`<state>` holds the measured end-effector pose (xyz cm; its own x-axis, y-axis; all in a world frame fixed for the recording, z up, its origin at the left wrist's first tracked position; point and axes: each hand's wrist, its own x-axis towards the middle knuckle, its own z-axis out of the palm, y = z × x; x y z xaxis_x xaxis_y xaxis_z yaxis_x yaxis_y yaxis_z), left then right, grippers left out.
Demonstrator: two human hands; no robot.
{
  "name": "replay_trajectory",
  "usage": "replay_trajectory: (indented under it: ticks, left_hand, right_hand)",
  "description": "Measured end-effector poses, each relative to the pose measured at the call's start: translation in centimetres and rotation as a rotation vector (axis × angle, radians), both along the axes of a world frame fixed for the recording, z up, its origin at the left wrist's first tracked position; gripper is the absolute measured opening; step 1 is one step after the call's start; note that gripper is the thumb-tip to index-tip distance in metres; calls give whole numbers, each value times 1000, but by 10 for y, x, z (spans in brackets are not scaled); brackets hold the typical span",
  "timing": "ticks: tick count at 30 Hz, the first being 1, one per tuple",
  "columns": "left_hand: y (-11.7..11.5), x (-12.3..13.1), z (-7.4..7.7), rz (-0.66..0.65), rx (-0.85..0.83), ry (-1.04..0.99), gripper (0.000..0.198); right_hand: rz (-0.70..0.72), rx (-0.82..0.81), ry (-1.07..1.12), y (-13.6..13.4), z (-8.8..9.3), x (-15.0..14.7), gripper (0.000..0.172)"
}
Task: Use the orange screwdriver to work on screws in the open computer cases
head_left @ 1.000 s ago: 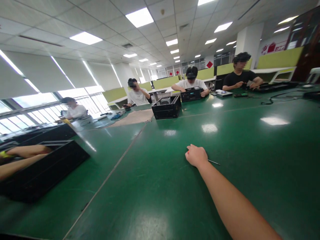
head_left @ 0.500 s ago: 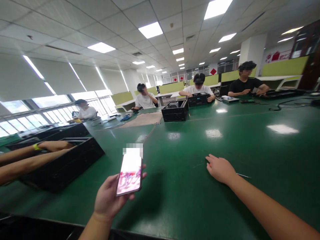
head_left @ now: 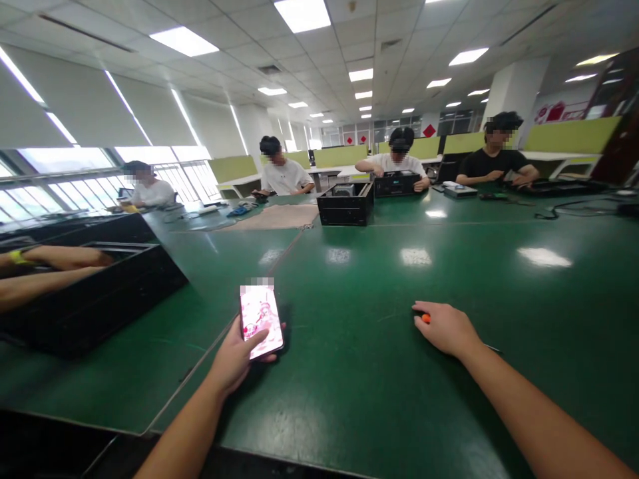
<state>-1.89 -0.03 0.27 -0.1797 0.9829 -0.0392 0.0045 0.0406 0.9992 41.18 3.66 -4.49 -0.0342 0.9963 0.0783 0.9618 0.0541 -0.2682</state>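
Note:
My left hand (head_left: pixel 238 356) is wrapped round a smartphone (head_left: pixel 260 313) and holds it just over the green table. The phone's lit screen shows a pink and white picture, and my thumb lies across its lower part. Farther right, my right hand (head_left: pixel 446 327) rests on the tabletop, its fingers curled round a screwdriver (head_left: pixel 426 319). An orange handle end shows at the fingers, and a thin metal shaft sticks out past the wrist. Most of the handle is hidden under the palm.
The green table (head_left: pixel 349 279) stretches across the view. At left, a co-worker's arms (head_left: pixel 60 256) reach into a large black metal case (head_left: pixel 120 293). A smaller black case (head_left: pixel 345 203) stands ahead. Several people sit along the far side; cables (head_left: pixel 559 213) lie at the far right.
My left thumb has moved onto the phone's screen, and the phone is lower, closer to the table. My right hand stays almost in place; more of the orange handle end shows. The view has tilted slightly.

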Motion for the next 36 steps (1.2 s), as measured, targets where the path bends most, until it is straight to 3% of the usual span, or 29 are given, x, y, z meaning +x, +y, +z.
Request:
replay_trajectory:
  ticks: [8,16,22,30,36]
  left_hand:
    - [2,-1,2,21,20,0,81]
    - [4,-12,5,-30,7,-285,79]
    - [2,-11,3,-26,43,-254,86]
    - [2,-8,-3,41,90,9,95]
    - [2,-7,3,42,83,-253,73]
  right_hand:
    - [22,-4,13,0,2,0,44]
    - [32,-17,20,-2,3,-1,45]
    - [43,-23,17,-2,2,0,46]
    - [53,-27,15,-1,2,1,47]
    - [54,-31,12,-1,2,1,46]
